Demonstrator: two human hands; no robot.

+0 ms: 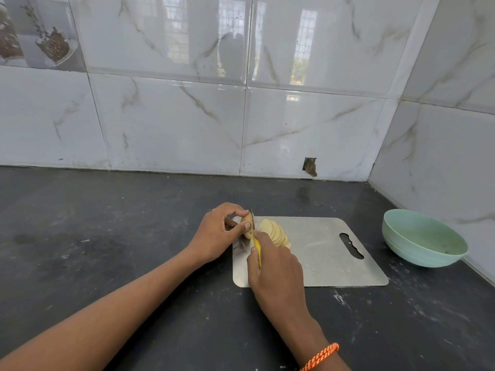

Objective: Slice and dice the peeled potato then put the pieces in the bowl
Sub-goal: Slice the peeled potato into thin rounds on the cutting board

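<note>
On the left end of the grey cutting board [321, 253] my left hand [217, 234] pinches the small remaining end of the peeled potato [247, 223] between thumb and fingers. My right hand [276, 274] grips a knife [255, 236] by its yellow handle, the blade standing on edge against the right side of that potato end. A leaning row of several thin pale slices [276, 232] lies on the board just right of the blade. The light green bowl [423, 238] stands on the counter to the right of the board, with nothing visible inside.
The board lies on a dark stone counter [107, 236] in a corner of white marbled wall tiles [241, 116]. The right wall runs close behind the bowl. An orange cord bracelet [321, 356] circles my right wrist.
</note>
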